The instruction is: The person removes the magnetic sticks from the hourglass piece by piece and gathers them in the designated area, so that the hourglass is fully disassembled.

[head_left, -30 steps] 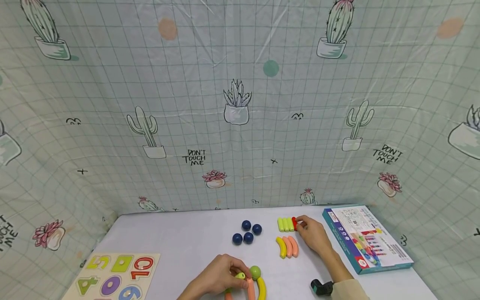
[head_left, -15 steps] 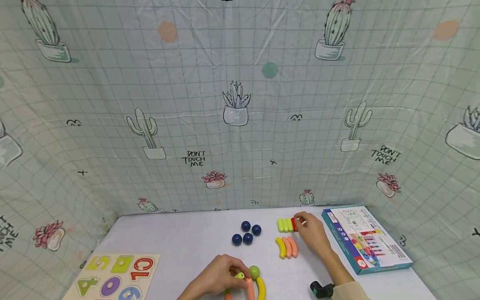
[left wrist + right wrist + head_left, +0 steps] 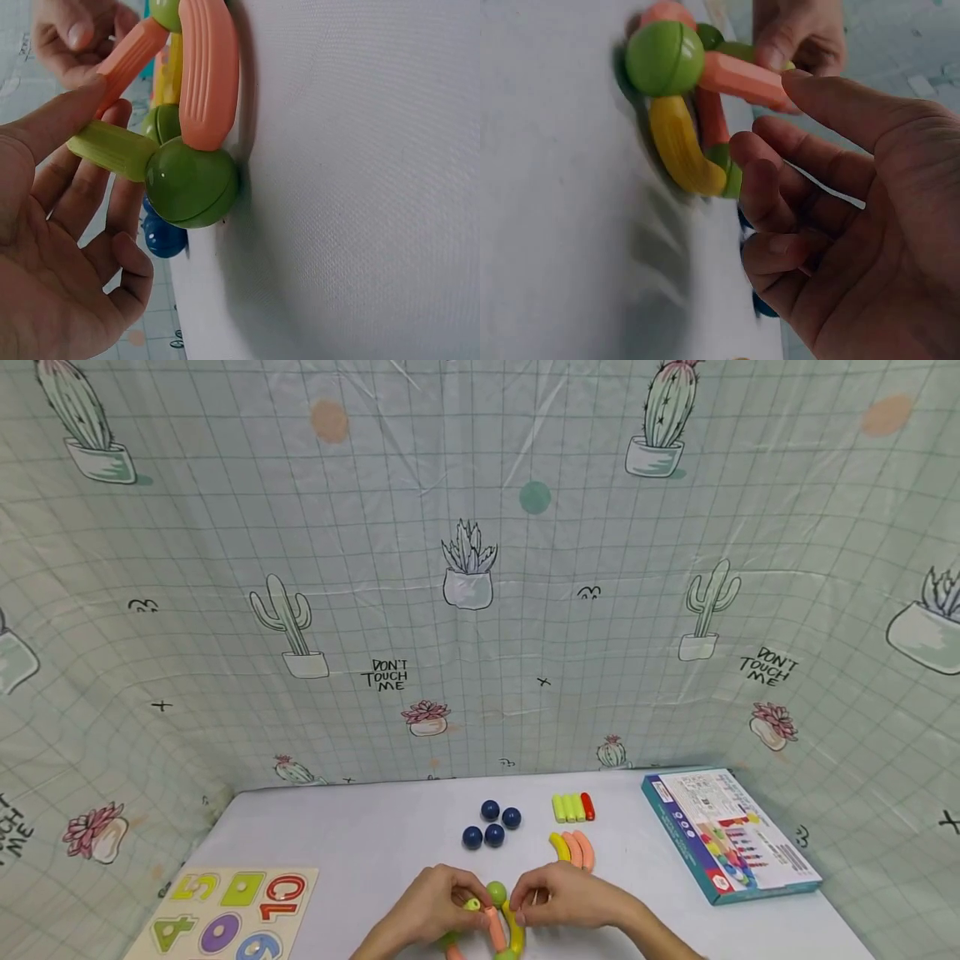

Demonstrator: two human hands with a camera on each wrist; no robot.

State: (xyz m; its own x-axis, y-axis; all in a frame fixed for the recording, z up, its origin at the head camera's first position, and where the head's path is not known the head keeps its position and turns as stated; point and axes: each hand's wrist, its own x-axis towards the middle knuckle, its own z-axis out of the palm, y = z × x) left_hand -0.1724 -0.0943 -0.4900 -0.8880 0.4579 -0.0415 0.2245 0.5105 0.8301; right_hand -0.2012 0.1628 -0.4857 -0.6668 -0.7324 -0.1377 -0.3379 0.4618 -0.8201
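A small figure of rods and balls [image 3: 495, 920] lies at the table's near edge: a green ball [image 3: 496, 892], an orange straight rod [image 3: 742, 79], a yellow curved rod [image 3: 681, 146], an orange curved rod [image 3: 208, 75] and a light green rod [image 3: 112, 146] joined to another green ball [image 3: 191, 184]. My left hand [image 3: 468, 902] pinches the light green rod from the left. My right hand [image 3: 525, 906] has come in from the right, fingers curled; its thumb lies by the orange straight rod and its index finger at the yellow rod's lower end.
Several dark blue balls [image 3: 491, 824] sit mid-table. Behind them to the right are a row of yellow-green rods with a red one [image 3: 573, 807] and curved yellow and orange rods [image 3: 573, 849]. A printed box [image 3: 727, 835] lies right, a number puzzle board [image 3: 225, 914] left.
My right hand left the red rod in the far row and came back to the figure at the near edge. The left hand stayed on the figure.
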